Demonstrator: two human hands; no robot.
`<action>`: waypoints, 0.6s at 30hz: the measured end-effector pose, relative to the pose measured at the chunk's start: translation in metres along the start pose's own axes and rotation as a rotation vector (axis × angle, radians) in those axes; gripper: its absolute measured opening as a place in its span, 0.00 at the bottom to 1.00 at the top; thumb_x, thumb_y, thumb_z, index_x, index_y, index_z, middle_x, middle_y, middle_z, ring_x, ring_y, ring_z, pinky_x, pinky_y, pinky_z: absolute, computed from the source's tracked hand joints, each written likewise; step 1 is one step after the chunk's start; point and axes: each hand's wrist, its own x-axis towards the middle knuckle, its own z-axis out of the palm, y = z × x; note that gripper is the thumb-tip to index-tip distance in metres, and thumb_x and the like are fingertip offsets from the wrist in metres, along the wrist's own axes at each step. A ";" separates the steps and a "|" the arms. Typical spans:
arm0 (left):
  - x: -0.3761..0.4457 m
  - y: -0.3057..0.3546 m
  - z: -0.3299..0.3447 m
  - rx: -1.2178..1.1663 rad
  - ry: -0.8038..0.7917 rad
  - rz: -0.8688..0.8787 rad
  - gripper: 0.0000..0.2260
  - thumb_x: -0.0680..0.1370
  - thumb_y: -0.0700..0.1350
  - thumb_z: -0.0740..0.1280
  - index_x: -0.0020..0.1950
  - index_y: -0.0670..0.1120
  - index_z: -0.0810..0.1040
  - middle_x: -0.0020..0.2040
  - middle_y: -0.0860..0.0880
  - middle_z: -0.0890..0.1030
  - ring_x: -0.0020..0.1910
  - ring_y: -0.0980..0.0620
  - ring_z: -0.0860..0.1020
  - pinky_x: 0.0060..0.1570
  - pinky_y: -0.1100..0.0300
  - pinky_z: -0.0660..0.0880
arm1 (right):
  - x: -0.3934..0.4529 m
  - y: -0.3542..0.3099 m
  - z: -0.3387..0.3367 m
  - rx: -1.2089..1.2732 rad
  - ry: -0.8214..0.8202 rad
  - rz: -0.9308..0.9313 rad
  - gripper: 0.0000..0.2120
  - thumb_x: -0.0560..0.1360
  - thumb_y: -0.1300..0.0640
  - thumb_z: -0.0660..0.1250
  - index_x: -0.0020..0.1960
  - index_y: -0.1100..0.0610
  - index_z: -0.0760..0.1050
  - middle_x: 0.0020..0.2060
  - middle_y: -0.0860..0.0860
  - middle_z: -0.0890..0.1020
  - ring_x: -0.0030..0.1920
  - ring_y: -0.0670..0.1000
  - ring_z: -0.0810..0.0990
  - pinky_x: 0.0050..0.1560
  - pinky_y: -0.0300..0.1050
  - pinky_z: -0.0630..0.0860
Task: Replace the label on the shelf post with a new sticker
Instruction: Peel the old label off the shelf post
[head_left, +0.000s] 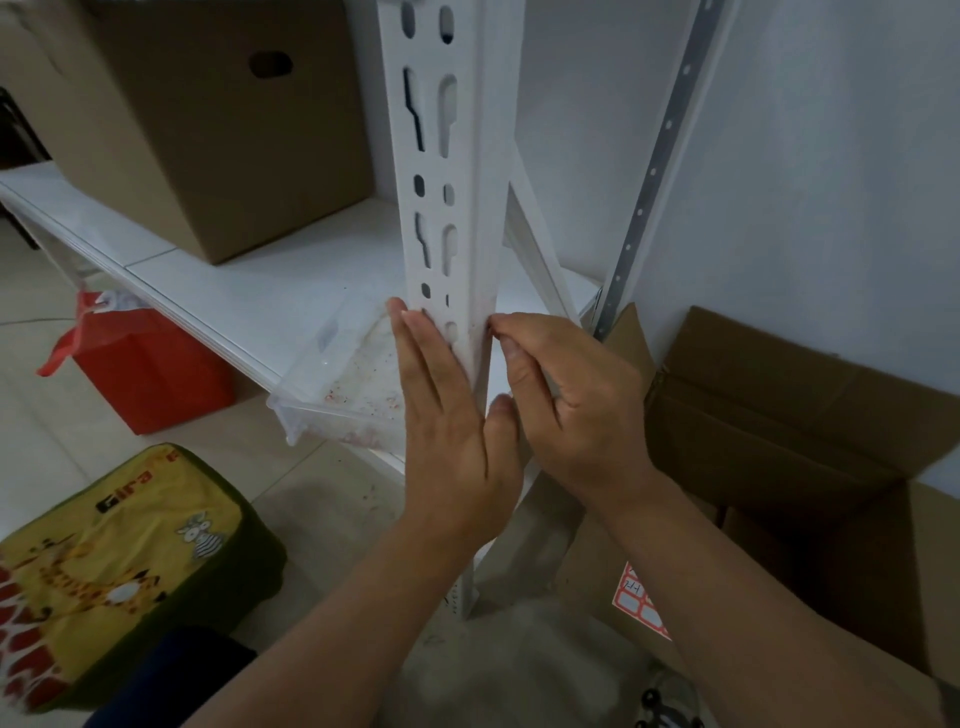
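A white slotted shelf post (470, 171) rises through the middle of the view. My left hand (447, 410) lies flat against its front face, fingers straight and together, thumb wrapped round the post's edge. My right hand (566, 395) is at the post's right side, its bent fingertips pressed against the corner edge about level with my left fingertips. No label is visible on the post; whatever lies under my fingers is hidden. A sheet of red-bordered stickers (640, 601) lies on a cardboard box at the lower right, partly behind my right forearm.
A clear plastic tray (332, 384) sticks out over the white shelf's (218, 291) edge beside the post. A closed cardboard box (208, 135) stands on the shelf. An open carton (810, 415) sits at right; a red bag (150, 364) and a yellow giraffe bag (119, 561) on the floor at left.
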 end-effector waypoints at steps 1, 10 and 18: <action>0.000 -0.001 -0.002 0.016 -0.018 0.012 0.31 0.81 0.52 0.48 0.76 0.43 0.34 0.77 0.45 0.35 0.78 0.53 0.38 0.75 0.64 0.42 | 0.000 0.000 0.000 -0.008 0.000 -0.003 0.11 0.77 0.62 0.63 0.56 0.65 0.79 0.50 0.57 0.84 0.55 0.49 0.77 0.60 0.27 0.69; -0.003 -0.006 -0.011 0.057 -0.130 0.020 0.36 0.75 0.49 0.51 0.76 0.48 0.31 0.77 0.50 0.31 0.78 0.53 0.36 0.75 0.62 0.44 | 0.003 0.001 -0.003 -0.018 -0.047 -0.012 0.12 0.78 0.59 0.61 0.55 0.64 0.79 0.49 0.56 0.84 0.52 0.49 0.77 0.58 0.28 0.69; -0.002 -0.007 -0.018 0.067 -0.172 0.021 0.38 0.74 0.49 0.52 0.75 0.54 0.29 0.77 0.52 0.30 0.78 0.54 0.36 0.73 0.68 0.43 | 0.000 0.000 0.002 0.134 0.025 0.113 0.11 0.78 0.61 0.62 0.56 0.64 0.79 0.50 0.55 0.84 0.50 0.48 0.82 0.54 0.37 0.78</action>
